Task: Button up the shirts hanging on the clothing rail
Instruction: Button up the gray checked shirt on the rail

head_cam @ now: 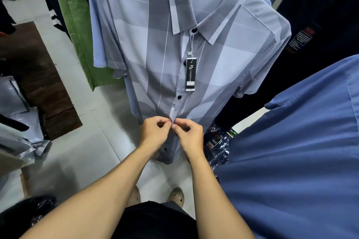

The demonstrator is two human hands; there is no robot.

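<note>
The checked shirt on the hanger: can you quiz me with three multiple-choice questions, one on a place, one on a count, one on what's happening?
1. Where does the black tag hang on the checked shirt?
A. on a sleeve
B. on the front, below the collar
C. at the hem

2. How many dark buttons show above the left hand and right hand?
A. one
B. six
C. three

3. What are both hands doing?
A. pinching the shirt's front edge
B. hanging idle
C. gripping the hanger

1 B: its string runs up to the collar.
2 C: three line the front edge.
3 A: fingertips meet on it.
</note>
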